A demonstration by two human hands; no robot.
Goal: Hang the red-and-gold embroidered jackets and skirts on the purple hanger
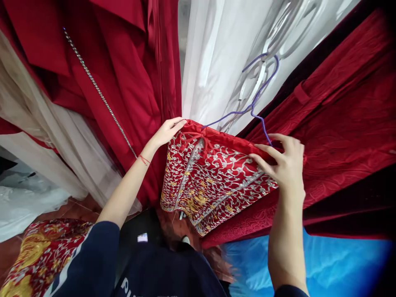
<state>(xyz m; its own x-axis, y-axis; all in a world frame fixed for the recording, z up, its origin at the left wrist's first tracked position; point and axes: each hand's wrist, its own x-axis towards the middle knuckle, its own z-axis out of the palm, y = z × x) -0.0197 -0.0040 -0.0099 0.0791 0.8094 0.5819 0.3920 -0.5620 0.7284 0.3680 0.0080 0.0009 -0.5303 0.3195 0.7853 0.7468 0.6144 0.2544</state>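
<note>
A red embroidered skirt (213, 181) hangs in front of me, covered in silver scrolls and gold flowers. Its plain red waistband has a red tie (204, 142) knotted toward the left side. At the left end of the waistband, my left hand (168, 131) pinches the fabric between thumb and fingers. My right hand (283, 161) grips the right end, with thumb and index finger on the front of the waistband and the other fingers near the hanger's arm. The purple hanger (255, 99) reaches into the waistband, and its hook is up at white metal scrollwork.
White scrollwork (291, 29) stands at the upper right. Plain red cloth (123, 70) hangs on the left with a beaded strand (99, 91) across it. Patterned red fabric (346, 111) hangs at right, blue cloth (324, 264) below it. Another embroidered piece (46, 251) is at lower left.
</note>
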